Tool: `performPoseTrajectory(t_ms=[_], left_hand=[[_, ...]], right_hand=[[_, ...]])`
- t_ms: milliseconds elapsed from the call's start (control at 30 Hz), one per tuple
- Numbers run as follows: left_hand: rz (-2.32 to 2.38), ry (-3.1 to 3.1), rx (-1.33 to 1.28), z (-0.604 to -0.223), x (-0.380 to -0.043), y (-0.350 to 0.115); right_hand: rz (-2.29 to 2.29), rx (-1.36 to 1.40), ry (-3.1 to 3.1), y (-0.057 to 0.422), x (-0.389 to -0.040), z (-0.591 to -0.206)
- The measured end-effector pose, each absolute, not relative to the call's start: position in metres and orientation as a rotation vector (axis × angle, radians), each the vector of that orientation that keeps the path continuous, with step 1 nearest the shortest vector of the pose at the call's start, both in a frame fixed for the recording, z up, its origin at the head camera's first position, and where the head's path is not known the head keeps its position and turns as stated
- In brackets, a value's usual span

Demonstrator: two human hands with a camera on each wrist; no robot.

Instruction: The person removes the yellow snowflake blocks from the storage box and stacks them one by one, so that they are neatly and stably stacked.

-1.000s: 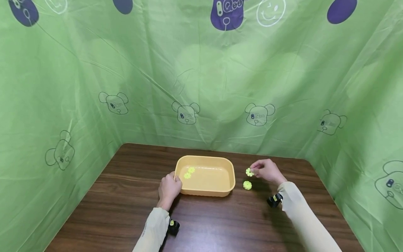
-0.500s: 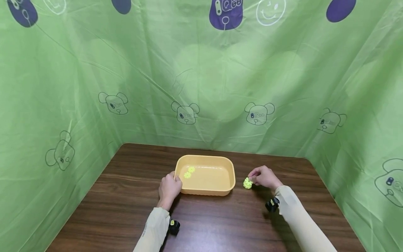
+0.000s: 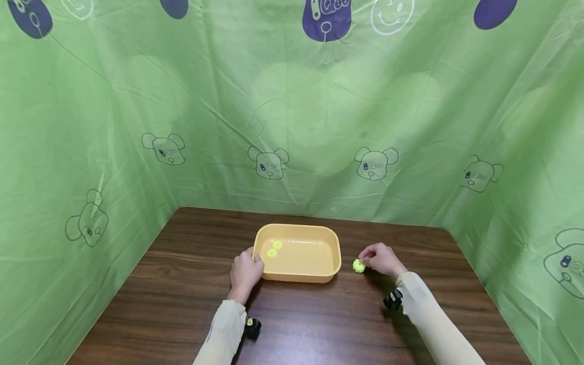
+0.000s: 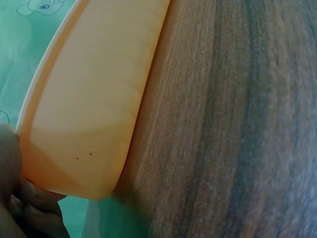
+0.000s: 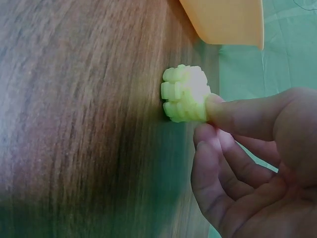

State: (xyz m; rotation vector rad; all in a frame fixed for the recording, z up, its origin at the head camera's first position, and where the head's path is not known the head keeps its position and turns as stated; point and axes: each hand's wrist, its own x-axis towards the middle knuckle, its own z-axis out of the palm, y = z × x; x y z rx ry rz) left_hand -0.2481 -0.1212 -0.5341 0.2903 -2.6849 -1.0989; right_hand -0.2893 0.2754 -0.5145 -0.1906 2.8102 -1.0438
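A pale orange rectangular tub [image 3: 292,277] stands on the table, its left end gripped by my left hand [image 3: 246,274]. In the left wrist view the thumb [image 4: 9,161] is at the rim and curled fingers [image 4: 37,215] sit against the end wall. Two yellow-green flower-shaped pieces [image 3: 271,253] lie inside the tub at its left. Right of the tub, my right hand [image 3: 382,259] pinches a flower-shaped piece [image 5: 199,82] between thumb and finger. It sits against a short stack of like pieces [image 5: 172,91] on the table.
The dark wood-grain table [image 3: 315,324] ends close behind the tub. Green printed curtains [image 3: 319,116] hang along the back and both sides. Each wrist carries a small black camera, one [image 3: 252,328] by the left sleeve and one [image 3: 393,300] by the right.
My right hand has come down and toward me, bringing its flower-shaped piece onto the one lying on the table. The left hand and the tub have stayed put.
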Motion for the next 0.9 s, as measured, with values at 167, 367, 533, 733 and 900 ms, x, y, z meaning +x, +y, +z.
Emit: performPoseTrajectory(t_ms=[167,367,533,733,900], left_hand=[[-1.097,-2.688,0.297,-0.5339,-0.2479,-0.1209],[-1.095,-2.692,0.295,-0.5340,-0.2470,-0.1208],[-1.105,-2.692,0.299,-0.5335,-0.2463,-0.1208],[-1.099,-2.693,0.305,-0.5329,-0.2466,-0.1203],[-1.100,-2.694,0.298,-0.5327,-0.2465,-0.1208]], right_hand=[[-0.975,-0.233,2.865,0.2761,-0.2895,-0.5156],[-0.938,-0.235,2.861,0.2745,-0.2877,-0.5163],[-0.938,-0.236,2.857,0.2733,-0.2864,-0.5158],[-0.932,-0.212,2.854,0.2745,-0.2868,-0.5187],[-0.947,-0.204,2.841,0.2749,-0.2860,-0.5207]])
